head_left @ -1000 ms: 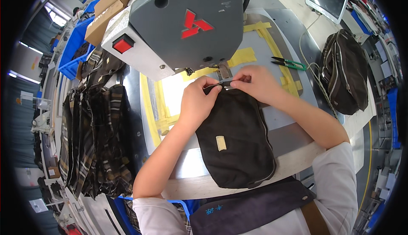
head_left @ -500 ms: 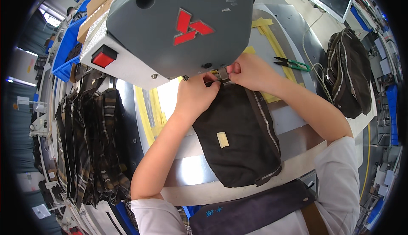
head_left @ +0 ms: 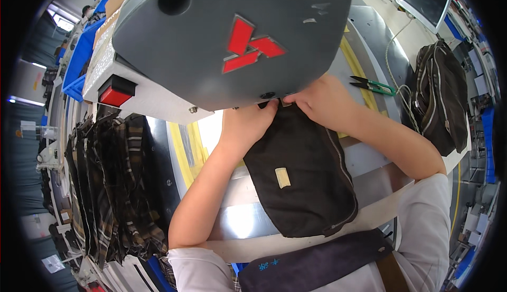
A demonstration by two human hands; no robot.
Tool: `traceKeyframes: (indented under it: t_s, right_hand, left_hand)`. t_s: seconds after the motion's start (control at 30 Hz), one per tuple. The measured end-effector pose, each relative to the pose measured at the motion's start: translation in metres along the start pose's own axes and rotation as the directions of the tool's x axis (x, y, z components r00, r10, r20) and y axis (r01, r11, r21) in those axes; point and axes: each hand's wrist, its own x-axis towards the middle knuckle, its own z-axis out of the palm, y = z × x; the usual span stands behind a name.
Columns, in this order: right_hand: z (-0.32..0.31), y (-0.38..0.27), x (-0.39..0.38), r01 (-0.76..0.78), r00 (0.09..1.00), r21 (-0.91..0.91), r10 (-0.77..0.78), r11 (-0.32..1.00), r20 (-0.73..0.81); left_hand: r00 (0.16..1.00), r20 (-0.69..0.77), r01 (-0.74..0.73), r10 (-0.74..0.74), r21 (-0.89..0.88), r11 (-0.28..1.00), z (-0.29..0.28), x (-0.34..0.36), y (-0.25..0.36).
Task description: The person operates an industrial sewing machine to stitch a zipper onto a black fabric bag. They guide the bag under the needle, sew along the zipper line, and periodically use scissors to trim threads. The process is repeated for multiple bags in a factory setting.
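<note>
A dark brown fabric bag [head_left: 309,202] lies flat in front of me, with a silver zipper [head_left: 344,170] along its right edge and a small cream patch [head_left: 283,178] on its face. Its narrow far end reaches the underside of a grey sewing machine head [head_left: 211,54]. My left hand [head_left: 245,128] pinches the left of that end. Opposite it, my right hand [head_left: 327,102] is closed on the right of the same end, thumb and finger close to the machine. The machine head hides the needle area and some of my fingertips.
Green-handled thread snips [head_left: 374,85] lie to the right, beside a pale cord [head_left: 388,49]. Another dark zippered bag [head_left: 441,102] rests beyond them. Plaid and dark fabric pieces [head_left: 113,186] hang at the left. A red button [head_left: 116,95] sits on the machine's white box.
My view has come closer to the machine head, which looks larger and now covers the metal part between my fingers. Both hands keep hold of the bag's far end.
</note>
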Motion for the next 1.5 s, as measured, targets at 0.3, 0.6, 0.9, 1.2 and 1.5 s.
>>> traceKeyframes:
  t_s: [0.3,0.6,0.9,1.2,1.5]
  right_hand:
    - [0.003,-0.002,-0.011,0.159,0.986,-0.163,-0.147,0.974,0.082]
    - [0.002,-0.004,-0.015,0.160,0.985,-0.196,-0.144,0.967,0.092]
    - [0.003,-0.006,-0.013,0.121,0.991,-0.162,-0.111,0.979,0.073]
    - [-0.007,-0.017,-0.006,0.207,0.969,-0.289,-0.155,0.935,0.191]
    - [-0.004,-0.017,-0.013,0.167,0.982,-0.294,-0.132,0.941,0.137]
  left_hand:
    - [0.976,-0.169,-0.151,0.139,-0.061,0.987,0.008,-0.002,-0.008]
    - [0.993,-0.092,-0.068,0.077,0.088,0.994,0.005,-0.002,-0.006]
    - [0.988,-0.099,-0.114,0.122,0.083,0.990,0.008,-0.001,-0.014]
    - [0.963,-0.184,-0.172,0.195,0.135,0.976,0.013,-0.002,-0.016]
    - [0.836,-0.121,-0.457,0.536,0.389,0.800,-0.003,-0.041,0.004]
